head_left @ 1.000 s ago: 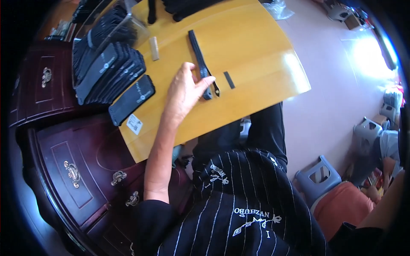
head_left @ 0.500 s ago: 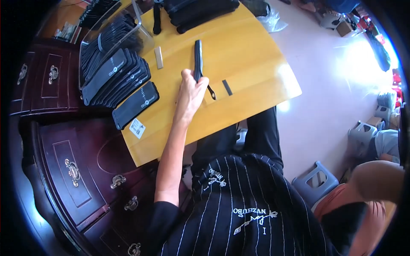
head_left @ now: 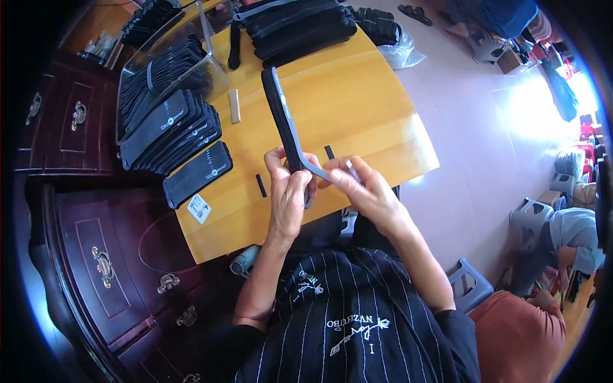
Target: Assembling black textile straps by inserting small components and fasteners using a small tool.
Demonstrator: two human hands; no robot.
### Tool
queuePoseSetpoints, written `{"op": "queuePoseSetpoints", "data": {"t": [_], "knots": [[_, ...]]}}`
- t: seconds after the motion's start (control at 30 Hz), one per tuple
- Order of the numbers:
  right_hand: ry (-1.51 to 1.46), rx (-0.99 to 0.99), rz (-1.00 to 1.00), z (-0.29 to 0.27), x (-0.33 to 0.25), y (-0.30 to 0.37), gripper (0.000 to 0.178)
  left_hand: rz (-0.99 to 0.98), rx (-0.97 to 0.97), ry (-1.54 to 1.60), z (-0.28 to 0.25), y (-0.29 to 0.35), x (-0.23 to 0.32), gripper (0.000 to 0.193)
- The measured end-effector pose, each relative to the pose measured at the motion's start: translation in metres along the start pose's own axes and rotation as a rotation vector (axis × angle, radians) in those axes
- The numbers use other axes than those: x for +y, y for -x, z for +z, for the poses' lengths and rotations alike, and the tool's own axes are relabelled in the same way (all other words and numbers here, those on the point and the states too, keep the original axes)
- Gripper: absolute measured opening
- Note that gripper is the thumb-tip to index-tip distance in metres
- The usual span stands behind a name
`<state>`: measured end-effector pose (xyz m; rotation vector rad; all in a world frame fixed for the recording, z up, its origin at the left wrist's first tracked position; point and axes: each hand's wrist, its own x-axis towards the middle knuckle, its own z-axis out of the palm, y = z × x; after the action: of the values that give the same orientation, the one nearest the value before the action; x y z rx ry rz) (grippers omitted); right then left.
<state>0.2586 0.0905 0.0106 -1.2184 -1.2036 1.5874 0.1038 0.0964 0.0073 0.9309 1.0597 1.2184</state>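
My left hand [head_left: 290, 195] is closed around the lower end of a long, thin bundle of black fabric [head_left: 281, 118], which stands up edge-on over the table. A grey band [head_left: 312, 167] with pale print runs along the bundle's right side and bends toward my right hand [head_left: 369, 191]. The fingers of my right hand pinch this band's end; a small whitish bit shows between them, too small to name. Two short dark strips lie close by: one strip [head_left: 260, 186] left of my left hand, the other strip [head_left: 329, 152] beyond my right hand.
Flat dark grey pouches [head_left: 199, 171] lie fanned on the yellow table [head_left: 370, 108] at left, beside a clear bin [head_left: 207, 38] of more. Black stacks [head_left: 303, 38] stand at the far edge. A tan strip [head_left: 235, 105] and white label [head_left: 199, 209] lie nearer. People sit at right.
My right hand has come into view and taken the grey band's end. My left hand has drawn the bundle nearer and turned it. The view has shifted slightly.
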Motion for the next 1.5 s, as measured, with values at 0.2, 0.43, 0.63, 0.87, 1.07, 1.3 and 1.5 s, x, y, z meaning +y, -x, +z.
{"op": "queuePoseSetpoints", "data": {"t": [0.2,0.43,0.63,0.87,1.07,1.3,1.5], "knots": [[-0.502,-0.306,0.466,-0.02,0.001,-0.002,0.036,0.114,-0.012,0.009,0.001,-0.002,0.0,0.027],[0.278,-0.009,-0.273,0.009,-0.018,0.007,0.053,-0.147,0.031,0.334,-0.009,0.006,0.008,0.024],[0.291,0.053,-0.517,0.016,-0.014,-0.009,0.027,-0.288,-0.148,0.503,-0.006,0.018,0.012,0.013],[0.48,0.078,-0.366,-0.008,-0.025,-0.05,0.01,-0.471,-0.218,0.501,-0.011,0.032,0.013,0.024],[0.068,1.035,-0.328,-0.252,-0.026,-0.151,0.024,-0.546,-0.307,0.41,-0.02,0.071,0.014,0.024],[1.197,1.127,-0.564,-0.196,-0.033,-0.134,0.012,-0.453,-0.252,0.777,-0.019,0.053,-0.001,0.032],[1.243,0.653,-0.393,-0.101,0.006,-0.17,0.015,-0.341,-0.31,0.666,-0.021,0.041,-0.005,0.033]]}}
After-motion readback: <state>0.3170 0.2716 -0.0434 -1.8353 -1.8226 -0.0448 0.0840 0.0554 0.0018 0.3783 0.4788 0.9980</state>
